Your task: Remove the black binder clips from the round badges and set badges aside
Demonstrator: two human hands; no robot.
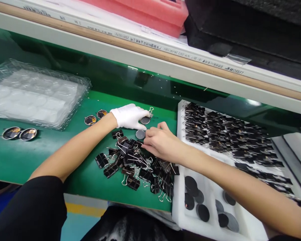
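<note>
My left hand (130, 116), in a white glove, reaches over the green mat with fingers and thumb curved round two round grey-lensed pieces, which look like a pair of round glasses (145, 120). A binder clip (151, 111) with silver wire handles sits at the upper lens, by my gloved fingertips. The lower round lens (140, 134) lies between my gloved thumb and my bare right hand (157, 140). The right fingers are bent together at that lens's edge; what they pinch is hidden. Just below both hands spreads a pile of black binder clips (132, 155).
Two pairs of round sunglasses (20, 134) lie to the left, near a clear plastic tray (75, 117). At right, a white foam tray (177, 201) holds round dark discs (203, 213) and rows of clips (223, 130). A shelf edge (140, 50) crosses behind.
</note>
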